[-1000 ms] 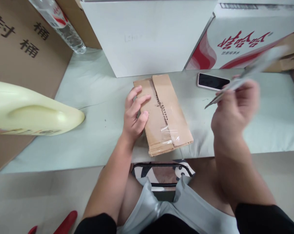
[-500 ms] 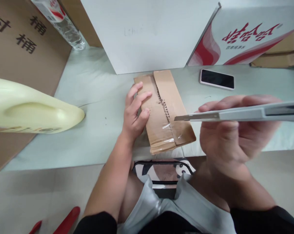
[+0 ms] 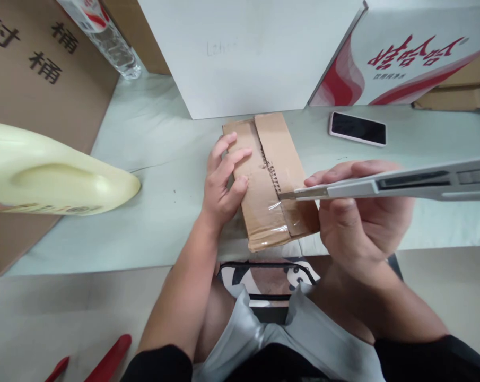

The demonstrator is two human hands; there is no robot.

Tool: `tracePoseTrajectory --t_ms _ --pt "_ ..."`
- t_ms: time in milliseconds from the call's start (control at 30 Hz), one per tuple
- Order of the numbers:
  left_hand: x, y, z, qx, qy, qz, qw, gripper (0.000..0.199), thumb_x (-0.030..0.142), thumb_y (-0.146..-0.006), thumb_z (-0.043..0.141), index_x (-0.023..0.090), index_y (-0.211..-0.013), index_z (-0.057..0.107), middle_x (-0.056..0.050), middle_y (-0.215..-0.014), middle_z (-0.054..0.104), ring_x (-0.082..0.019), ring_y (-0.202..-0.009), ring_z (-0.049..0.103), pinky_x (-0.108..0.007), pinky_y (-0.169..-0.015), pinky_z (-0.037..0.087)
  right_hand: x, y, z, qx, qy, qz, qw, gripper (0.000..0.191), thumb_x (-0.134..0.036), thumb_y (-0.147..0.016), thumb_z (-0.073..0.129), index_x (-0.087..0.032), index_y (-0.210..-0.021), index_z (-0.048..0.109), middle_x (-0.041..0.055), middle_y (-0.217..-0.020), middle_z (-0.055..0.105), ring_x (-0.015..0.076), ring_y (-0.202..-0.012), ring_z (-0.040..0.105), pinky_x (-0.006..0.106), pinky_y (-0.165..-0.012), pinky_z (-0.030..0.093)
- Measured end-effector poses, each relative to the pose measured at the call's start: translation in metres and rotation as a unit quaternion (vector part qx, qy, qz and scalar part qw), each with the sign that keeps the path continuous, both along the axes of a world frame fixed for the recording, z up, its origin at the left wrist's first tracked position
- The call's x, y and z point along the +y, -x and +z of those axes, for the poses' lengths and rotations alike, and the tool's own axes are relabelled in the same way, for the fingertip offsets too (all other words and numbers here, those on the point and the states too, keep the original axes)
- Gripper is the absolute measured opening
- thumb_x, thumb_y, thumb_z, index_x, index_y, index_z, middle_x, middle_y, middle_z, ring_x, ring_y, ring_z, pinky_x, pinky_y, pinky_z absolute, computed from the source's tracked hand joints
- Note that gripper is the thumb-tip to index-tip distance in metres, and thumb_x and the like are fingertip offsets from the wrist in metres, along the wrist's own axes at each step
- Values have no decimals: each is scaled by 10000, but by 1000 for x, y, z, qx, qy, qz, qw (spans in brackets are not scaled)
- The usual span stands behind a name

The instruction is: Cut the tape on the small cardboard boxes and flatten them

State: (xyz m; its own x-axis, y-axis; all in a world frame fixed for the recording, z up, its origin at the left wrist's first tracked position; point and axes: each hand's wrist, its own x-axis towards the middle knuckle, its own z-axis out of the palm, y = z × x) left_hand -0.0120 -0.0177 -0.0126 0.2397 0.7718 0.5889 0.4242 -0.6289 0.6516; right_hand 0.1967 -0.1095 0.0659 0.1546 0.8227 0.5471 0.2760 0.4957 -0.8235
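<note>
Cardboard box (image 3: 261, 199), one in all, lies near the front edge of our pale green worktop (image 3: 172, 223) in the head view. At its 9 o'clock side our left hand (image 3: 223, 185) rests on it, grip spread; at 3 o'clock our right hand (image 3: 361, 223) has its grip pinching one utility knife (image 3: 353, 188), blade tip at the seam. Around the box we count one phone (image 3: 358, 129) at 2 o'clock, one white carton (image 3: 243, 63) at 12, one yellow bottle (image 3: 72, 172) at 9, one water bottle (image 3: 114, 48) at 10. Two red objects (image 3: 109, 359) lie on the pale floor (image 3: 44, 313) at 8.
</note>
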Motion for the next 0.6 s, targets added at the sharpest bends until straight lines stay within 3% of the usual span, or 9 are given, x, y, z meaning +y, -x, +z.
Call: tracePoseTrajectory --t_ms 467,600 --pt "1 2 -1 2 -9 -11 1000 580 728 -1028 416 324 -1372 649 -112 -1625 515 -379 -1549 464 -640 -1313 350 2 -2 -10 -20 -11 43 999 216 -401 -1022 633 -353 -1233 629 45 -1041 690 238 -911 710 498 -850 664" --pt "2 2 -1 2 -10 -4 1000 610 744 -1023 403 314 -1382 645 -121 -1608 528 -383 -1547 465 -644 -1317 342 3 -1 -12 -8 -30 12 999 202 -443 -1014 628 -365 -1199 610 37 -997 670 239 -875 699 503 -829 668"
